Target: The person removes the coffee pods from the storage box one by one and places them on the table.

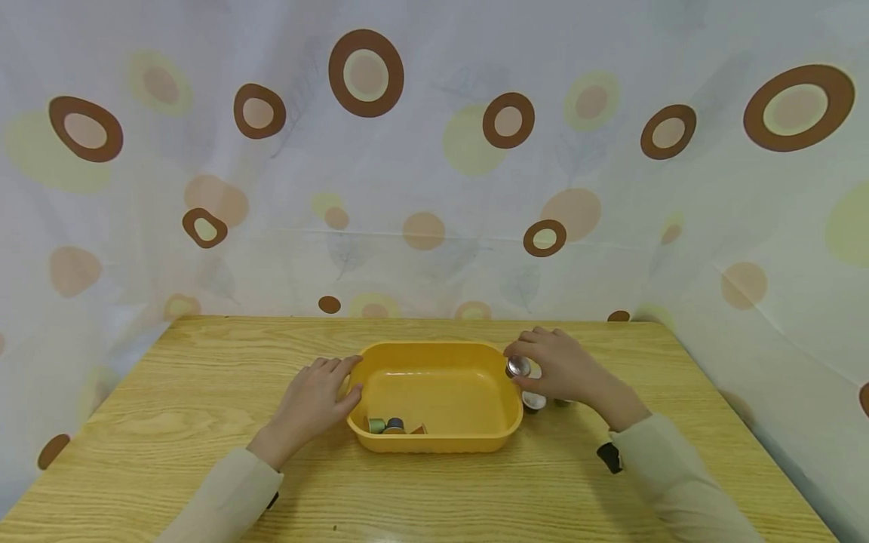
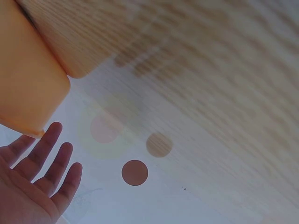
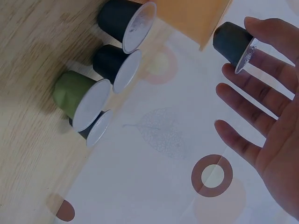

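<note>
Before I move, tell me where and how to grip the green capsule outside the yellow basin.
Pinch the green capsule just under its flared rim, probably best from above: it appears to stand narrow end down, lid up, with dark capsules close beside it.

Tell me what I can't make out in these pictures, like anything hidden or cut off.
Head view: lower parts of the capsules inside the yellow tray, hidden by its near wall, so their exact number is unclear.
Head view: much of the capsules outside, hidden by the right hand.
Right wrist view: part of the lowest dark capsule, hidden by the green capsule.
Left wrist view: part of the left hand, cut off by the left and bottom edges.
</note>
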`<control>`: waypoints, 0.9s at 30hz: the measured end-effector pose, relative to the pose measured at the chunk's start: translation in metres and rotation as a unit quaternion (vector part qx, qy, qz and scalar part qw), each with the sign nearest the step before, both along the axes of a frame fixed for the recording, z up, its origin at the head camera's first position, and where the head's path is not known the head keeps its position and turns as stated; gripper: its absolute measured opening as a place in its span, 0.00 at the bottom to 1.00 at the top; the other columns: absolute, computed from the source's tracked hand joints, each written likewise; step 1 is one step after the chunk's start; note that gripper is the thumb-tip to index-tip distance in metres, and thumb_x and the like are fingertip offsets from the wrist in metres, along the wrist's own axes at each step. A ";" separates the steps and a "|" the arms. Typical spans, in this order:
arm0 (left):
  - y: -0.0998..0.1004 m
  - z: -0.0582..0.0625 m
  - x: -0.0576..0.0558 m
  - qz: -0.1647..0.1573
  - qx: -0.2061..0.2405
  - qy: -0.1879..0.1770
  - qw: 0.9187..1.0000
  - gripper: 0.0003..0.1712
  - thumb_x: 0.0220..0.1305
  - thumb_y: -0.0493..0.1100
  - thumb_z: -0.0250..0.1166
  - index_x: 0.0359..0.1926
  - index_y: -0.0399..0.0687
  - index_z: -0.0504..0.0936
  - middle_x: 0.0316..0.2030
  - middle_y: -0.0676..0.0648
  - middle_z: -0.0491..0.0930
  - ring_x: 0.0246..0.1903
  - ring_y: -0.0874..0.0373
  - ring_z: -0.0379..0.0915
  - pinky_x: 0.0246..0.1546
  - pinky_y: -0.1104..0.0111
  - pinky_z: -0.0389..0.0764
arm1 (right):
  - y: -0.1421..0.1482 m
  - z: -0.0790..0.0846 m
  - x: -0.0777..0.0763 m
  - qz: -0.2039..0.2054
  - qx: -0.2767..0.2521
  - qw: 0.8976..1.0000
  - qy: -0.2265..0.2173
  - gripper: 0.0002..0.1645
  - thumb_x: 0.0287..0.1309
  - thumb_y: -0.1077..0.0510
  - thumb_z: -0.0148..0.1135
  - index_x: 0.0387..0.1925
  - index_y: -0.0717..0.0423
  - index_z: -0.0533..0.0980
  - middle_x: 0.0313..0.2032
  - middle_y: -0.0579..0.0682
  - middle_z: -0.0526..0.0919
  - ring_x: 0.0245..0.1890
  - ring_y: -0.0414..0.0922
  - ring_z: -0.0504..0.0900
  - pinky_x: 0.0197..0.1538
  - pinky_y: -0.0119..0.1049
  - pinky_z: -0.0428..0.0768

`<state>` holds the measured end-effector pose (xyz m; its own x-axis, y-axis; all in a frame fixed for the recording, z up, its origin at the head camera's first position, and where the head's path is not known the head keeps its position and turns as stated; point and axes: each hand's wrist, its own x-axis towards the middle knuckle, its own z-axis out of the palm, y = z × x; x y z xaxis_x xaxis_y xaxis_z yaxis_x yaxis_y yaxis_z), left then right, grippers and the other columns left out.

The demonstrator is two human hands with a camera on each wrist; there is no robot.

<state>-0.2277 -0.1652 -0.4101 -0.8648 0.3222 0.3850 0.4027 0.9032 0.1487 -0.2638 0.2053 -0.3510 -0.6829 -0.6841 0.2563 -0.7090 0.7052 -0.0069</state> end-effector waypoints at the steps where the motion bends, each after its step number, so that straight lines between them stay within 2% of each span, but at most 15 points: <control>1: 0.000 0.000 0.000 0.000 0.000 0.000 1.000 0.24 0.60 0.52 0.56 0.56 0.49 0.73 0.46 0.46 0.80 0.45 0.48 0.74 0.41 0.55 0.76 | 0.002 0.000 0.000 -0.005 0.001 1.000 -0.002 0.18 0.49 0.50 0.65 0.43 0.50 0.78 0.40 0.44 0.80 0.41 0.45 0.76 0.41 0.47 0.73; 19: 0.000 0.000 0.001 0.000 -0.001 -0.002 1.000 0.25 0.60 0.52 0.56 0.57 0.49 0.73 0.46 0.46 0.80 0.45 0.48 0.74 0.42 0.55 0.76 | 0.039 -0.009 0.010 -0.052 0.018 0.998 -0.014 0.16 0.46 0.52 0.66 0.40 0.50 0.79 0.36 0.44 0.79 0.37 0.45 0.76 0.38 0.47 0.74; 27: 0.001 0.001 0.002 0.001 0.000 -0.004 1.000 0.25 0.60 0.52 0.56 0.57 0.49 0.73 0.47 0.46 0.80 0.46 0.48 0.74 0.43 0.54 0.76 | 0.055 -0.016 0.014 -0.065 0.014 0.998 -0.015 0.16 0.44 0.52 0.68 0.39 0.49 0.79 0.35 0.44 0.80 0.37 0.47 0.77 0.40 0.50 0.75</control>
